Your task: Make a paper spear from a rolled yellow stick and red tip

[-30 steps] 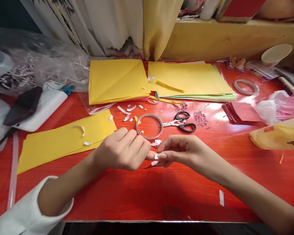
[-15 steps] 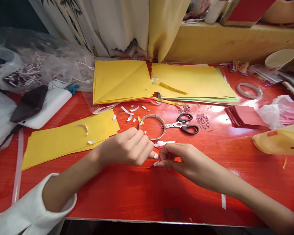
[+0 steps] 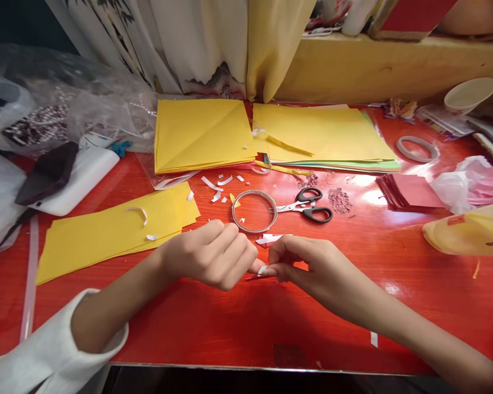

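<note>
Just in front of the roll of tape, both my hands meet over the red table. My right hand (image 3: pixel 306 258) pinches a small red piece (image 3: pixel 253 277), thin and seen nearly edge-on, probably paper. A tiny white strip (image 3: pixel 262 270) shows at the fingertips where the hands meet. My left hand (image 3: pixel 216 256) is curled with its back to me, its fingertip against that strip; whatever it grips is hidden. Behind the hands lie the tape roll (image 3: pixel 254 212), black-handled scissors (image 3: pixel 306 206) and a red piece with white strips (image 3: pixel 271 239).
Yellow paper strips (image 3: pixel 107 232) lie at left, and yellow sheets (image 3: pixel 203 134) are stacked at the back. White scraps (image 3: pixel 217 195) are scattered around. At right are dark red paper squares (image 3: pixel 414 192), another tape roll (image 3: pixel 417 149) and a yellowish cup (image 3: pixel 456 234).
My left fingertip has come down and closer to my right fingers. The white bit on it and the one at my right fingers now show as one small white strip.
</note>
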A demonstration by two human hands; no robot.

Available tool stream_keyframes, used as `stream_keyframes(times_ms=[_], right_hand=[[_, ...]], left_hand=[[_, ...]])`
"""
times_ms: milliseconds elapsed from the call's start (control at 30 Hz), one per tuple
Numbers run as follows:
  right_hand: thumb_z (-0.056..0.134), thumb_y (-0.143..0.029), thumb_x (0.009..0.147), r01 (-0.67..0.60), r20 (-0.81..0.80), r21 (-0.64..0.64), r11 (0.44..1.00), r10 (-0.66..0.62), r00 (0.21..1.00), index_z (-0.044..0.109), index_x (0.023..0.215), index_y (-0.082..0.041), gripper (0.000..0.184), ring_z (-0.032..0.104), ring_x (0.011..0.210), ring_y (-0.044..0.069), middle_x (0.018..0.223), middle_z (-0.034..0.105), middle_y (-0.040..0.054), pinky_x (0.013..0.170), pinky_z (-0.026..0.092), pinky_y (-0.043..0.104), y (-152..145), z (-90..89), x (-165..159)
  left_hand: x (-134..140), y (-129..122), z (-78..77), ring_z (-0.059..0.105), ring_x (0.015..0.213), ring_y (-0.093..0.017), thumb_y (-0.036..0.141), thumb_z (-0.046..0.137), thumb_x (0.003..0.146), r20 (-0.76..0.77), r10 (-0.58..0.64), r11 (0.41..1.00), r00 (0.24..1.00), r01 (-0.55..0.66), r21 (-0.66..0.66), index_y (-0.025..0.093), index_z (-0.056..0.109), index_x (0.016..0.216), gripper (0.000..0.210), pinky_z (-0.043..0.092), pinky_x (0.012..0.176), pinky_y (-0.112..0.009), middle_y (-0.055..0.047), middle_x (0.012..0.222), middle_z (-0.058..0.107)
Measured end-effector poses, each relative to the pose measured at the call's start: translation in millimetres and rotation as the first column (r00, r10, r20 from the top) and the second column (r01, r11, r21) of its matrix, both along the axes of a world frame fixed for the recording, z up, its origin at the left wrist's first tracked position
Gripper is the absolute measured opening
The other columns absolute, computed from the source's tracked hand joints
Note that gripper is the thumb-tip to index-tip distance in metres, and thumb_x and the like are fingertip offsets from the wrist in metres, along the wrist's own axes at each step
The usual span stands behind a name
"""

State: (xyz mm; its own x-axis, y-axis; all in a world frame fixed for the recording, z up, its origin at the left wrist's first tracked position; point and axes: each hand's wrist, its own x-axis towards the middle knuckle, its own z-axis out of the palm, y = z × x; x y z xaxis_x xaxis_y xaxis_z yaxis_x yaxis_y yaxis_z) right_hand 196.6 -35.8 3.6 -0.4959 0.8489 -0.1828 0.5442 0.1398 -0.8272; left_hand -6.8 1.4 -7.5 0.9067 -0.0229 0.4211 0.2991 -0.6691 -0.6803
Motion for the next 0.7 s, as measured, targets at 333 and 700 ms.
stream_keyframes(times_ms=[333,700], right_hand=[[0.040,-0.012,0.086,-0.150,0.189,0.287,0.946,0.097,0.977,0.039,0.079,-0.020,0.011,0.038,0.055,0.008,0.068,0.049,-0.0020,0.051,0.031,0.020,-11,-10.6,5],[0.046,-0.026,0.087,-0.029,0.143,0.237,0.971,-0.005,0.990,0.046,0.079,-0.020,0.010,0.049,0.059,0.009,0.071,0.056,-0.0017,0.054,0.038,0.020,-5,5.5,16]], left_hand=[[2,-1,3.2,0.043,0.043,-0.007,0.037,0.046,0.084,-0.015,-0.064,0.994,0.998,0.063,-0.085,0.017,0.050,0.058,0.033,0.028,0.045,-0.025,0.004,0.050,0.045],[-2,8,2.2,0.031,0.041,-0.008,0.027,0.048,0.081,-0.107,0.013,0.995,0.994,-0.024,-0.095,0.019,0.035,0.056,0.030,0.018,0.042,-0.024,0.006,0.050,0.029]])
